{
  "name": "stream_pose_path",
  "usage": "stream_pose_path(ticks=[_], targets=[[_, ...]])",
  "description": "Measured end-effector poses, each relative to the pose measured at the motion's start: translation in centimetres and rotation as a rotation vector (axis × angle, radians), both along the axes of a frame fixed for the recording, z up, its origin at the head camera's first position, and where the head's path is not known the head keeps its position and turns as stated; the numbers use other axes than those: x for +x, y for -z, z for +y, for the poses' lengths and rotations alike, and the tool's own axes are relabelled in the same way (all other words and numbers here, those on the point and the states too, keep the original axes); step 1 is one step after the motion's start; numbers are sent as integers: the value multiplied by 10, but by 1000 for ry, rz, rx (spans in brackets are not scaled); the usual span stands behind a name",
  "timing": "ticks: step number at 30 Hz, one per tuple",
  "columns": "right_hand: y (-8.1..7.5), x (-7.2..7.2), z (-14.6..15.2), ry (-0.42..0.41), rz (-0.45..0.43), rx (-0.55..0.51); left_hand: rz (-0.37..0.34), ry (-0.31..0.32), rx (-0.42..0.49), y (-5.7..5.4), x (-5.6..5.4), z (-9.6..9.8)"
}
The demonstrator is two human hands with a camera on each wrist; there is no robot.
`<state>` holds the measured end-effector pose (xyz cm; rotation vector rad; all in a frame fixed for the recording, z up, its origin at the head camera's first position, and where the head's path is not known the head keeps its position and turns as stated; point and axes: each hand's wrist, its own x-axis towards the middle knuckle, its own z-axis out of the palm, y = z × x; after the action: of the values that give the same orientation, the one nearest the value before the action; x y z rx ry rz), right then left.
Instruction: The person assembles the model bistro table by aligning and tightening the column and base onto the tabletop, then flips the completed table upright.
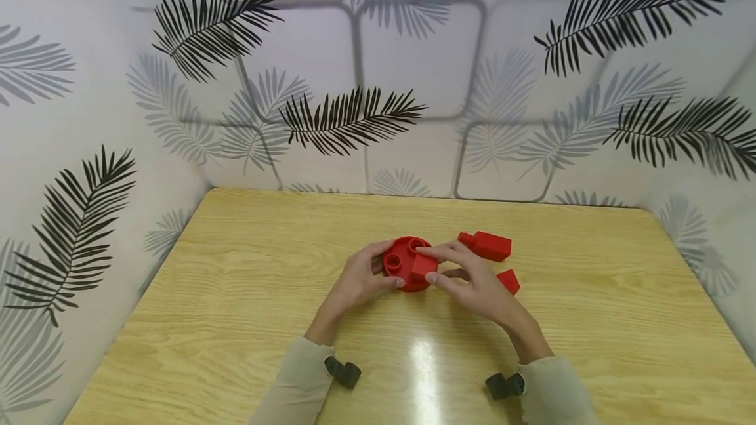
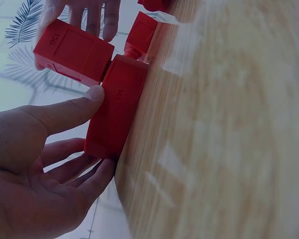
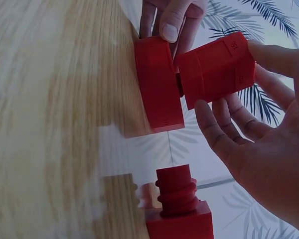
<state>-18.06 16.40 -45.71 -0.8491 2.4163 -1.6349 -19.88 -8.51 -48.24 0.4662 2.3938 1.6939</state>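
A round red base with ring-shaped sockets on top lies flat on the table. My left hand holds its left side, thumb at the near rim and fingers curled round the far side. With thumb and fingertips my right hand pinches a red block over the base's right part. In the right wrist view the block stands slightly tilted against the base, a narrow dark gap between them. Its lower end is mostly hidden.
Right of the hands, a red block with a threaded screw end lies on the wooden table. Nearer, another red block is partly hidden behind the right hand. A leaf-patterned backdrop stands along the table's back edge.
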Motion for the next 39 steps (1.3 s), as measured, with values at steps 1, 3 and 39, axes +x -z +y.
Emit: stream_pose_path(ticks=[1, 3, 39], targets=[[-1, 0, 0, 0, 1, 10, -3, 2, 3, 0, 0, 0], [-3, -2, 0, -2, 9, 37, -10, 0, -2, 0, 0, 1], [-4, -24, -11, 102, 117, 154, 4, 15, 31, 1, 1, -1]])
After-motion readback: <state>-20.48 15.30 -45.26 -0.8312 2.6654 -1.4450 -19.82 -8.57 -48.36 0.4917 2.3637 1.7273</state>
